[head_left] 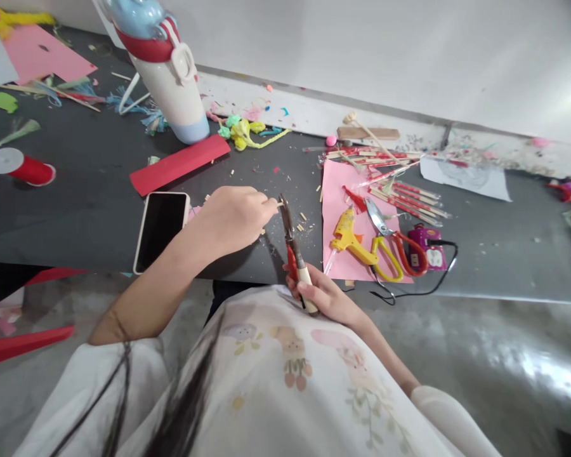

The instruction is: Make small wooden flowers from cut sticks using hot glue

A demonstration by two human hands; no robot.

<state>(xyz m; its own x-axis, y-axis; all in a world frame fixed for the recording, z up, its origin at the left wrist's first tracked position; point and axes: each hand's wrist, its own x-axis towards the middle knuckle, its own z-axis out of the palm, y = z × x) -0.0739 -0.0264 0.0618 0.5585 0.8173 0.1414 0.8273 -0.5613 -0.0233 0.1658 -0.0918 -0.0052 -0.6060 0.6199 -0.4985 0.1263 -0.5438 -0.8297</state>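
Note:
My left hand [238,216] is closed, pinching a short thin wooden stick [280,204] between the fingertips. The stick's end meets the dark metal jaws of a pair of pliers [288,219]. Lower down, near the table's front edge, my right hand [321,291] is wrapped around the pliers' handles, one red and one cream-white. Small cut pieces of stick [301,222] and crumbs lie on the dark table [247,263] around the jaws. Most of the stick is hidden by my left fingers.
Left of my hands are a phone [164,222], a red paper strip [181,164], a water bottle [171,95] and a red thread spool [23,168]. To the right, pink paper [332,190] bears a yellow glue gun [349,238], scissors [378,219] and wrapped sticks [409,203].

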